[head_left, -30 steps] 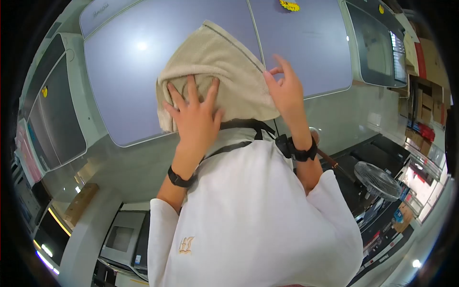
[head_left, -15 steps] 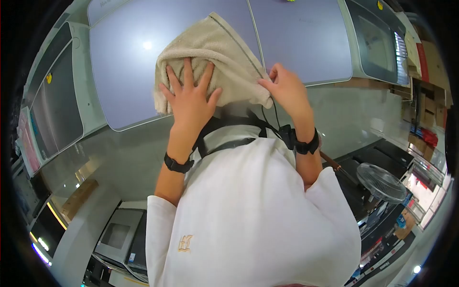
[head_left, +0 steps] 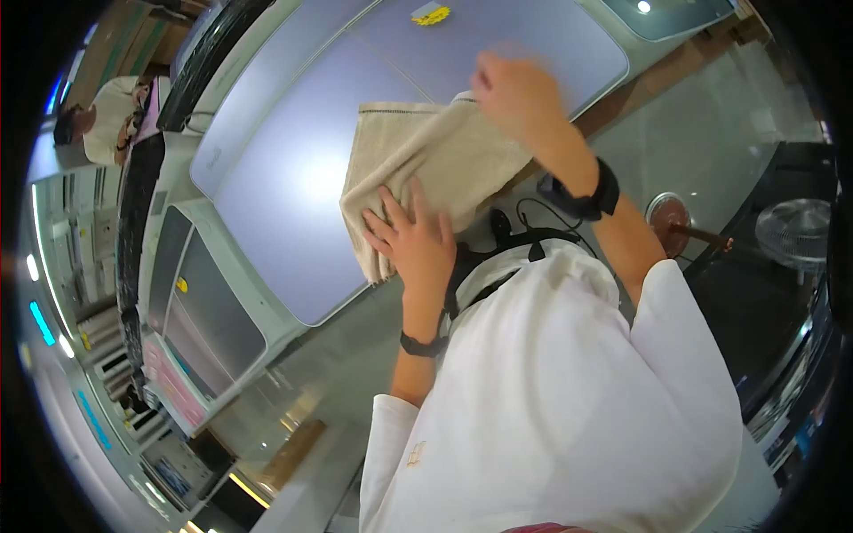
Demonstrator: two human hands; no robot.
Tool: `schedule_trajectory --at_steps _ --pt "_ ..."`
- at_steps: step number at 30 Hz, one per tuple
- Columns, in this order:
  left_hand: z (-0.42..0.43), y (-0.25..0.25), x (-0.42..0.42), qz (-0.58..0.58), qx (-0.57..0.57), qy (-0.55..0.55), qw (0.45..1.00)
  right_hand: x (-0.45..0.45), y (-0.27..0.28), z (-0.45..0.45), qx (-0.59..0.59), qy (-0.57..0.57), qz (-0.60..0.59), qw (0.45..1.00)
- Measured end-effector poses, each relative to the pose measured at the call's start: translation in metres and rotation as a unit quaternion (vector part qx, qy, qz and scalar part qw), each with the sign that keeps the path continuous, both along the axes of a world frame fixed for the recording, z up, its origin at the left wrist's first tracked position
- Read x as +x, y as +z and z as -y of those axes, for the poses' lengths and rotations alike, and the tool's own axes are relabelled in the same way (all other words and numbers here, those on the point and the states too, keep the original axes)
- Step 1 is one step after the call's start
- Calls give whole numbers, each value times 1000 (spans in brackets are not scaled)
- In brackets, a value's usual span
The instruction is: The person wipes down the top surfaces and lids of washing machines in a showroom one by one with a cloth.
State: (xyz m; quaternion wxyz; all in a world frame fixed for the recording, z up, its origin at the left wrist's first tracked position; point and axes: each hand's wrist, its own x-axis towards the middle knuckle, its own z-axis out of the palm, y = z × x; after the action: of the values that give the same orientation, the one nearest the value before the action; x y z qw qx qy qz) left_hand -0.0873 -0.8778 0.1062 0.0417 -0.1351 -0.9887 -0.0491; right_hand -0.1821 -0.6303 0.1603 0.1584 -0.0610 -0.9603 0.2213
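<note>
A beige towel (head_left: pixel 484 164) with a dark stripe along its border lies rumpled on a glossy pale-blue appliance top (head_left: pixel 293 178), partly hanging over the near edge. My left hand (head_left: pixel 416 244) presses on its near left part, fingers spread out. Blurred by motion, my right hand (head_left: pixel 524 98) is closed at the towel's far right corner, which is drawn up toward it; the exact grip of the fingertips is smeared. Both wrists wear black bands.
A yellow sticker (head_left: pixel 433 15) is on the far panel. Grey-lidded appliances stand at left (head_left: pixel 209 306) and upper right. A fan (head_left: pixel 793 233) is at right. Another person (head_left: pixel 111 115) sits at upper left, beyond a black-wrapped edge (head_left: pixel 133 240).
My right hand has moved up and away, taking the towel's right corner with it and spreading the cloth. My left hand still rests on the towel. The view has turned and shifted.
</note>
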Motion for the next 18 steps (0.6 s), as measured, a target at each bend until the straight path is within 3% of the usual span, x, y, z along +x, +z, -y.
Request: schedule_trajectory --at_steps 4,7,10,14,18 --pt "-2 -6 3 -3 7 -21 1000 40 -46 42 12 78 43 996" --pt "6 -5 7 9 25 -47 999 71 -63 34 42 121 -42 991" --pt "14 4 11 24 38 -72 996 75 -67 13 114 103 -32 988" --pt "5 16 -16 42 18 -116 992 33 -87 -17 87 78 -92 989" --pt "-9 17 -46 42 10 -119 992 8 -86 -1 147 -1 -99 984"
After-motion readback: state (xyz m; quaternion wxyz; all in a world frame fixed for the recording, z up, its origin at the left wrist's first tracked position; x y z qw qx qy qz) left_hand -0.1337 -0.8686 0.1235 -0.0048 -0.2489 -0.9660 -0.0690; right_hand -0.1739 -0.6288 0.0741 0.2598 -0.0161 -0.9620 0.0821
